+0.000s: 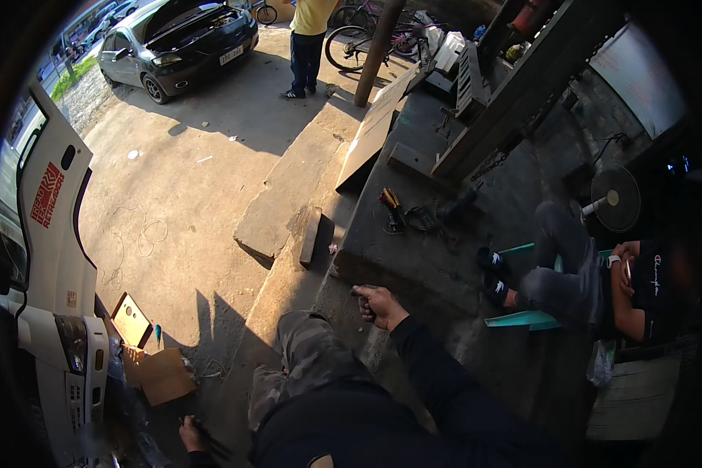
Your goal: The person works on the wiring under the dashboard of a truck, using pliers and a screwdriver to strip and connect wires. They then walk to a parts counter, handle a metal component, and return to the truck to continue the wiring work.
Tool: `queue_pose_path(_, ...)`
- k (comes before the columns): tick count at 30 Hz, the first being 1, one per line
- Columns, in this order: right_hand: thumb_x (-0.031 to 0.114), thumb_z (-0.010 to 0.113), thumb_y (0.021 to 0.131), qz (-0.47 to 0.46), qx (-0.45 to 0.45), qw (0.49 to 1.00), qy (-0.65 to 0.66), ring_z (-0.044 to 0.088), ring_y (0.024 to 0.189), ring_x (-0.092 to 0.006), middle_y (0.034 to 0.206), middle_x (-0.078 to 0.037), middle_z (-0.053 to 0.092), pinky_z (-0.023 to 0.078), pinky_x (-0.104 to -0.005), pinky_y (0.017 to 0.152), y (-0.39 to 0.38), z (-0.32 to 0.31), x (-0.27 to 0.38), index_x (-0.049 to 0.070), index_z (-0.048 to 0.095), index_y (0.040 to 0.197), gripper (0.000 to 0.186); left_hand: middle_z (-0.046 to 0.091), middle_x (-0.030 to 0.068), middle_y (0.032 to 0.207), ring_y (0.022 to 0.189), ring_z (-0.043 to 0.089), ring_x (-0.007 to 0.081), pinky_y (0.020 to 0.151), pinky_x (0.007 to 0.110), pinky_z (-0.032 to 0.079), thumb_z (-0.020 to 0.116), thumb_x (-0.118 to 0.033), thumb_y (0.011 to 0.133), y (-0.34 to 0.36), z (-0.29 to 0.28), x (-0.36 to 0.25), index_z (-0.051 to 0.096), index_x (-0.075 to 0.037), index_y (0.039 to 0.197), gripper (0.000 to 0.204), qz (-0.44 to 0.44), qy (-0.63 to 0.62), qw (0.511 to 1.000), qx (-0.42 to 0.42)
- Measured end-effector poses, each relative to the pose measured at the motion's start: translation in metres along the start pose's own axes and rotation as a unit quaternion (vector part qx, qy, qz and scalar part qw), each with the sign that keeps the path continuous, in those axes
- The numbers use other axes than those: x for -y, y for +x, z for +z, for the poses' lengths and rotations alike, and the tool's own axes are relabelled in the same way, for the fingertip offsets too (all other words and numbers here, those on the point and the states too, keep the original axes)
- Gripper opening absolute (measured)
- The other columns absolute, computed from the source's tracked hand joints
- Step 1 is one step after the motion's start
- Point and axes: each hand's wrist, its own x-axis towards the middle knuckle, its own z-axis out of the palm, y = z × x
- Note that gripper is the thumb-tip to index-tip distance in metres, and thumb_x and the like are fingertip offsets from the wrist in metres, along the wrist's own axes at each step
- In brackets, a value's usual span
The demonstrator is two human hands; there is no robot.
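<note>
My right hand is held out in front of my right thigh, above the concrete step. Its fingers are curled closed, and whatever may be inside them is hidden. Low at the left, my left hand shows only in part beside my camouflage trousers. Its fingers look closed next to dark, thin shapes that I cannot make out in the shadow. Nearest to it lies a piece of brown cardboard. Beyond that are a tan panel with holes and a small blue-handled tool.
A white truck front stands close on the left. A seated person is at the right near a fan. Yellow-and-black tools lie on the raised dark floor. Farther off are a car with its hood up and a standing person.
</note>
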Motion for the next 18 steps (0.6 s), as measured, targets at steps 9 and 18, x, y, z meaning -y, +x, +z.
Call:
queue_pose_path(9,0.027,0.077,0.09,-0.133,-0.235,0.899,-0.345,0.07,0.11,-0.0304,0.112,-0.021,0.074,0.054,-0.04,0.092,0.206,-0.072,0.078,-0.001,0.073,0.115,0.037,0.061,0.003,0.07,0.057,0.055,0.0161,0.054,0.034,0.045,0.063,-0.021,0.091,0.179,0.086,0.021,0.065,-0.011,0.098,0.012,-0.131,0.053,0.988,0.055)
queue_pose_path(18,0.033,0.083,0.084,-0.059,-0.432,0.831,-0.346,0.056,0.135,-0.0407,0.142,-0.03,0.058,0.046,-0.0431,0.112,0.343,-0.123,0.107,-0.01,0.054,0.139,0.076,0.059,0.0059,0.07,0.058,0.057,0.0202,0.053,0.037,0.047,0.058,-0.021,0.091,0.368,0.231,-0.107,0.065,-0.004,0.089,0.019,-0.059,0.369,0.919,0.125)
